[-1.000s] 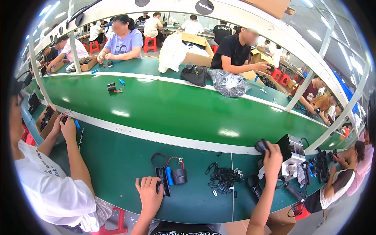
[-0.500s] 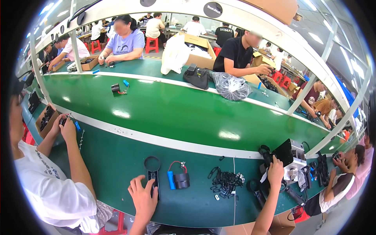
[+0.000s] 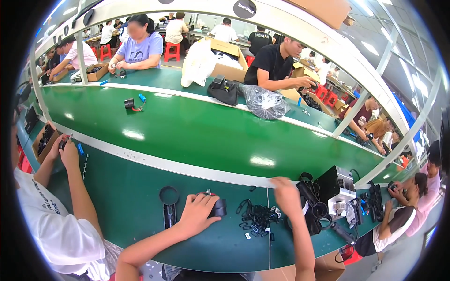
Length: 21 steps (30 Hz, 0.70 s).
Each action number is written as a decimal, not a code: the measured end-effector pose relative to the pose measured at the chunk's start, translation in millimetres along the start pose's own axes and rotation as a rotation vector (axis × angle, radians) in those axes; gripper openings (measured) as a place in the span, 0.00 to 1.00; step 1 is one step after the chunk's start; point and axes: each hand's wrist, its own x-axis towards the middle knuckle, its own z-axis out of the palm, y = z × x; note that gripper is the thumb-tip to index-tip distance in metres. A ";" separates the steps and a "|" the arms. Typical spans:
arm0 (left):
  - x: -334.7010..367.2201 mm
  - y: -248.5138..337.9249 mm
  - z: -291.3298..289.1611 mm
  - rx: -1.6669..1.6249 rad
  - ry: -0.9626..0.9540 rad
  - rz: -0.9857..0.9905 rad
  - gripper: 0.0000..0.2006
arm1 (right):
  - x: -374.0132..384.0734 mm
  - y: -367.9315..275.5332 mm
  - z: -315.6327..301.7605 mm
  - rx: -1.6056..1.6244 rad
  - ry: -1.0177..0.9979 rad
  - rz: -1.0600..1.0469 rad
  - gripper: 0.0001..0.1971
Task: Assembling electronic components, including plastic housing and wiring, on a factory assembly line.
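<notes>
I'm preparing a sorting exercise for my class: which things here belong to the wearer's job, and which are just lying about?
Likely in the job:
black cylinder, in the left hand
ringed black part
small black pieces, near the right hand

Seemingly just lying about:
white bag
crumpled clear bag

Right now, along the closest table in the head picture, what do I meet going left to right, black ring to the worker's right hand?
Black ring, left hand, black cylinder, pile of black links, right hand.
</notes>
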 end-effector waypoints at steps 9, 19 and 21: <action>-29.9 1.9 -63.5 -0.031 0.226 -0.290 0.26 | 11.1 -7.5 60.0 -0.036 -0.205 -0.110 0.07; -79.8 0.4 -24.3 0.220 0.207 -0.802 0.24 | 29.6 -74.0 8.8 0.558 -0.082 -0.024 0.10; -77.2 -1.6 -37.6 0.078 0.227 -0.842 0.22 | 21.1 -91.8 -0.1 1.110 -0.288 0.204 0.07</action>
